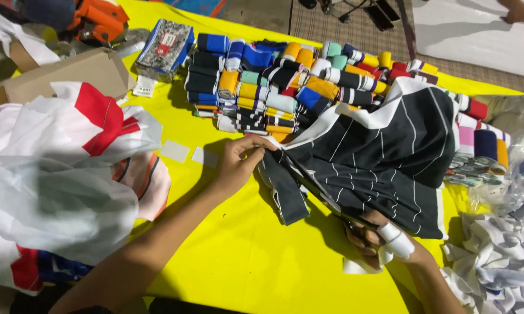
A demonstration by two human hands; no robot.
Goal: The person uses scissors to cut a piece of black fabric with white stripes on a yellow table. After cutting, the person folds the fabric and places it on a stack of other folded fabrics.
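A black cloth with thin white stripes (390,151) lies spread on the yellow table (250,256). My left hand (238,160) pinches the cloth's left edge near a white band. My right hand (378,235), with white tape round one finger, grips the handles of a pair of scissors (323,195). The blades point up-left into the cloth toward my left hand. A narrow black strip (285,192) hangs loose below the blades.
Rolled knit bands in several colours (285,81) are stacked at the back. White and red fabric in clear plastic (58,168) lies left, with a cardboard box (64,72) behind. White scraps (494,261) pile at right. Two small white cards (186,154) lie near my left hand.
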